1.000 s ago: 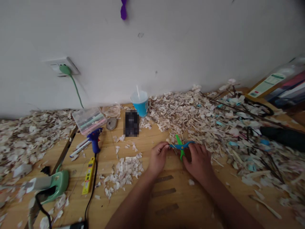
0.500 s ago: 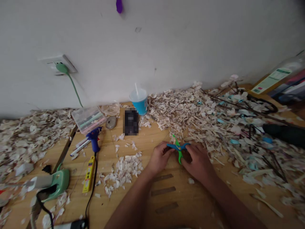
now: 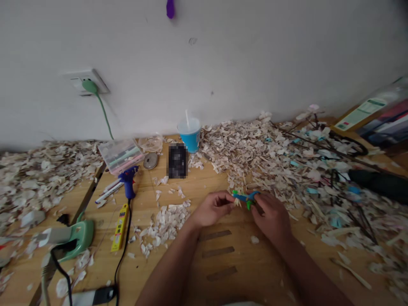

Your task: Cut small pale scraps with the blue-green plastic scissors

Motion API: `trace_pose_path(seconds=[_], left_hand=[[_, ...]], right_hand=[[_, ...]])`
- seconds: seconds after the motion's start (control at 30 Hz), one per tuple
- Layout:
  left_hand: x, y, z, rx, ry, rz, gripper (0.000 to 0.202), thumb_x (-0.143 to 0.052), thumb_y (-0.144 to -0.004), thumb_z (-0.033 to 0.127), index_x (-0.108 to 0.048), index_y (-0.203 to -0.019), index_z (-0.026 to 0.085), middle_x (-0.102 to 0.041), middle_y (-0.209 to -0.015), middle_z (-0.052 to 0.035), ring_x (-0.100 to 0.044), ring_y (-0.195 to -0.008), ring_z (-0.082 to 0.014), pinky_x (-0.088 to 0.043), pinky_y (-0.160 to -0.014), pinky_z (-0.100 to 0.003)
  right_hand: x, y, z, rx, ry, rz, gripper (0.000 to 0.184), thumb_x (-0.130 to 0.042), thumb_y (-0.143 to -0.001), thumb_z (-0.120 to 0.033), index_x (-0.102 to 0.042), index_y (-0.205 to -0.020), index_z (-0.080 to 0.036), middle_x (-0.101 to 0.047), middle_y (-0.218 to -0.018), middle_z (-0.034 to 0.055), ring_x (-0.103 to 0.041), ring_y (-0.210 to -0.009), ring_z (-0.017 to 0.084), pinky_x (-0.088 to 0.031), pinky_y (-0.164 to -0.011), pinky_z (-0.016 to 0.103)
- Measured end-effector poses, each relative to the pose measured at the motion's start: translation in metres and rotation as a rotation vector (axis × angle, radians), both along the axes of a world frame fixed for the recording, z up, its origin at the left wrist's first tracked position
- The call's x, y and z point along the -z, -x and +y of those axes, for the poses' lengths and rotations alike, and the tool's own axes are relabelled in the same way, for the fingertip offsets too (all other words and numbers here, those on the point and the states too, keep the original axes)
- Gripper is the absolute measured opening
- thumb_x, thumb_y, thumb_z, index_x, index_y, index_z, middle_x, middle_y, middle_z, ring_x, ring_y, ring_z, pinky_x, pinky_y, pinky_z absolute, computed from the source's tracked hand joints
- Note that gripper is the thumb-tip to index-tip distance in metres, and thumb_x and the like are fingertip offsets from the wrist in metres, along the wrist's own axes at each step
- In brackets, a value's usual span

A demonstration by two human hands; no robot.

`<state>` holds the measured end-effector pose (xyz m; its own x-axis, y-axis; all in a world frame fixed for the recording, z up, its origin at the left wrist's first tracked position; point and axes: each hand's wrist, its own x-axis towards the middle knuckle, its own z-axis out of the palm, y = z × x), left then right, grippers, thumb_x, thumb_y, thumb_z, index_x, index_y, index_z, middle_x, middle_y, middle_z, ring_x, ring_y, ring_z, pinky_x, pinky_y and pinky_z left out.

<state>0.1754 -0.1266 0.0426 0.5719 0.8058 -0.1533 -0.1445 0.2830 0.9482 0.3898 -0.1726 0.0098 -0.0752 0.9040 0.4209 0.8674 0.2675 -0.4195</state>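
My right hand (image 3: 271, 214) is closed on a pair of small blue and green scissors (image 3: 246, 198) held just above the wooden table (image 3: 223, 250). My left hand (image 3: 212, 208) is pinched on a small pale chip right at the scissor blades. Both hands sit at the near edge of a big heap of pale chips and slivers (image 3: 264, 157). What exactly the left fingers pinch is too small to make out.
A smaller pile of chips (image 3: 164, 227) lies left of my left hand. Further left are a blue glue gun (image 3: 129, 182) with black cord, a yellow utility knife (image 3: 120, 226), a green tool (image 3: 72, 240), a clear pencil box (image 3: 119, 155), and a blue cup (image 3: 190, 135).
The scissors have tilted flatter, with the green part now mostly hidden by my right hand. My left hand has moved closer to the blades. The view shifted slightly.
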Motion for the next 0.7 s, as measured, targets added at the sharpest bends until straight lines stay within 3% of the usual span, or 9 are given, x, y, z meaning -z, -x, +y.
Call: trace_pose_path(seconds=[0.07, 0.13, 0.2, 0.3, 0.43, 0.53, 0.7], left_hand=[[-0.001, 0.002, -0.003, 0.137, 0.059, 0.035, 0.040, -0.078, -0.068, 0.049, -0.068, -0.083, 0.014, -0.060, -0.077, -0.0017, -0.048, -0.067, -0.0099, -0.038, -0.065, -0.024], [0.001, 0.001, -0.006, 0.271, 0.118, 0.071, 0.045, -0.079, -0.065, 0.052, -0.069, -0.084, 0.013, -0.062, -0.078, -0.0019, -0.049, -0.068, -0.0103, -0.038, -0.066, -0.025], [0.005, -0.002, -0.007, 0.265, 0.157, 0.061, 0.050, -0.079, -0.062, 0.054, -0.068, -0.088, 0.013, -0.061, -0.077, -0.0010, -0.049, -0.067, -0.0101, -0.038, -0.066, -0.025], [0.011, -0.006, -0.002, 0.021, 0.130, -0.014, 0.049, -0.076, -0.066, 0.055, -0.066, -0.090, 0.013, -0.058, -0.071, 0.0009, -0.049, -0.065, -0.0099, -0.039, -0.067, -0.024], [0.014, -0.004, 0.009, -0.229, 0.028, 0.032, 0.043, -0.067, -0.076, 0.055, -0.063, -0.077, 0.013, -0.057, -0.066, 0.0000, -0.050, -0.064, -0.0109, -0.040, -0.067, -0.024], [0.014, -0.003, 0.010, -0.232, -0.088, 0.167, 0.039, -0.061, -0.082, 0.052, -0.064, -0.077, 0.014, -0.057, -0.066, 0.0001, -0.049, -0.063, -0.0113, -0.039, -0.064, -0.023], [0.010, -0.004, 0.002, -0.151, -0.372, 0.336, 0.021, -0.056, -0.088, 0.033, -0.066, -0.085, 0.015, -0.060, -0.078, -0.0019, -0.052, -0.074, -0.0135, -0.039, -0.069, -0.024]], right_hand=[[0.001, -0.005, 0.001, 0.092, 0.024, 0.185, 0.018, -0.052, -0.086, -0.024, -0.067, -0.096, -0.021, -0.071, -0.090, 0.0063, -0.065, -0.084, 0.022, -0.050, -0.078, 0.034], [0.003, -0.013, 0.004, 0.274, 0.009, 0.362, 0.022, -0.052, -0.088, -0.031, -0.067, -0.100, -0.020, -0.071, -0.085, 0.0052, -0.065, -0.076, 0.020, -0.050, -0.071, 0.031], [0.006, -0.022, 0.007, 0.386, -0.040, 0.369, 0.024, -0.055, -0.087, -0.036, -0.068, -0.098, -0.020, -0.069, -0.081, 0.0050, -0.062, -0.072, 0.020, -0.049, -0.068, 0.031], [0.009, -0.026, 0.010, 0.248, -0.066, 0.174, 0.020, -0.058, -0.082, -0.036, -0.064, -0.092, -0.019, -0.063, -0.081, 0.0064, -0.056, -0.078, 0.023, -0.048, -0.072, 0.035], [0.004, -0.012, 0.009, -0.083, 0.062, -0.060, 0.033, -0.058, -0.078, -0.027, -0.056, -0.111, -0.018, -0.062, -0.104, 0.0114, -0.051, -0.102, 0.030, -0.046, -0.088, 0.042], [-0.004, -0.001, 0.006, -0.147, 0.122, -0.166, 0.040, -0.057, -0.078, -0.025, -0.053, -0.117, -0.015, -0.060, -0.113, 0.0141, -0.049, -0.109, 0.032, -0.044, -0.092, 0.045], [-0.009, 0.003, 0.003, -0.123, 0.155, -0.242, 0.031, -0.056, -0.080, -0.026, -0.054, -0.108, -0.015, -0.060, -0.103, 0.0143, -0.051, -0.100, 0.032, -0.045, -0.087, 0.045]])
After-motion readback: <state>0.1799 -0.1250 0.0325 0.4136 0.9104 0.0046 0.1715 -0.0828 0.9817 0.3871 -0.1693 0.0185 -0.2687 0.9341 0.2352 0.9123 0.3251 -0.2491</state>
